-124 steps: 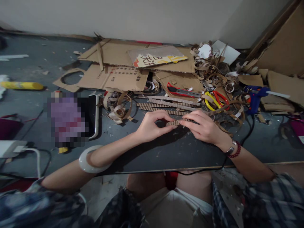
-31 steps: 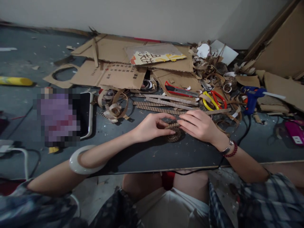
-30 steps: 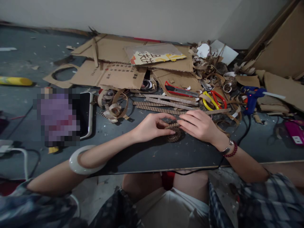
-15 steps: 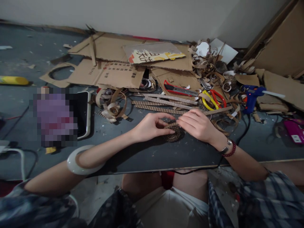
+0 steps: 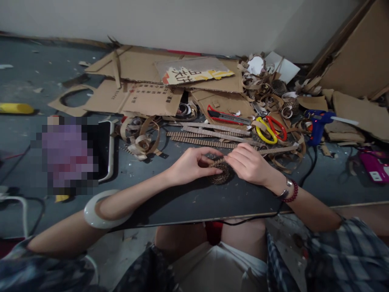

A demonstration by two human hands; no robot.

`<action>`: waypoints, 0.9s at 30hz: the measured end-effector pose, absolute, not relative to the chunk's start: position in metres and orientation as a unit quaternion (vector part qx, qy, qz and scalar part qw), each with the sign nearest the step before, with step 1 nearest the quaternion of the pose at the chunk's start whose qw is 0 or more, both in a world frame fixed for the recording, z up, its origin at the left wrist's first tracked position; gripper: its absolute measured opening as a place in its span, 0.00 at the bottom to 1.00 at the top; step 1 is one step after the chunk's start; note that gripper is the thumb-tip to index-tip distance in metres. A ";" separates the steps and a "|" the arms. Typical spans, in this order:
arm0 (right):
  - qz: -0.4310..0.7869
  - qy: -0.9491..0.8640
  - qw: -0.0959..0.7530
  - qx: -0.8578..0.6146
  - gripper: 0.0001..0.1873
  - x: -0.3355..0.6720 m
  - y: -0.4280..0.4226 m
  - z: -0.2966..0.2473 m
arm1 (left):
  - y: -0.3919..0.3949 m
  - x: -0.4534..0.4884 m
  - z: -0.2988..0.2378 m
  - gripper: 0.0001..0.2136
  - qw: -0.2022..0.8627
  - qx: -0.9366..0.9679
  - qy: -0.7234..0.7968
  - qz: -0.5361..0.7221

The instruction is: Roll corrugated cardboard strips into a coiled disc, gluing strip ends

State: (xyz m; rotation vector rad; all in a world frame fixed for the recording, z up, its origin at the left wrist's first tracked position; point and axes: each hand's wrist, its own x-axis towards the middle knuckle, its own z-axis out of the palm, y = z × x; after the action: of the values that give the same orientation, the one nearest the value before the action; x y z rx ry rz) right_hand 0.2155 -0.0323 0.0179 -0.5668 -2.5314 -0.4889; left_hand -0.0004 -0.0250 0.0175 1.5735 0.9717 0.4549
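Note:
A round coil of corrugated cardboard strip lies near the table's front edge. My left hand curls around its left side, thumb and fingers gripping it. On the coil's right, my right hand has its fingers pressed together at the rim, pinching a cardboard strip that appears to run out to the right behind the hand. The fingertips partly hide where strip and coil meet. Just beyond my hands, several loose corrugated strips lie side by side.
Yellow-and-red-handled scissors and a red box cutter lie behind my hands. A blue glue gun with its cord is at right. Cardboard sheets and curled scraps cover the back. A phone lies left.
Both hands stay at the coil, with only slight finger shifts; the left index finger sits a little differently on its rim. The whole view has shifted slightly.

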 end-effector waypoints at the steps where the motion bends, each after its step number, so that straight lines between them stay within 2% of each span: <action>1: -0.177 -0.929 0.247 -0.210 0.11 0.215 -0.032 0.017 | -0.025 0.000 0.018 0.24 0.581 0.672 0.416 0.193; 7: -0.144 -0.922 0.283 -0.221 0.07 0.221 -0.028 0.014 | -0.025 0.000 0.019 0.23 0.604 0.650 0.411 0.206; 27: -0.072 -0.920 0.299 -0.244 0.11 0.226 -0.027 0.022 | -0.025 -0.001 0.020 0.24 0.588 0.657 0.419 0.217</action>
State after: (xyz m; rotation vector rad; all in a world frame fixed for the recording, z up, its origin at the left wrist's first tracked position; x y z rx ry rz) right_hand 0.2263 -0.0270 0.0217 -0.6493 -2.4429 -0.1918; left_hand -0.0009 -0.0246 0.0195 1.5299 0.9754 0.5063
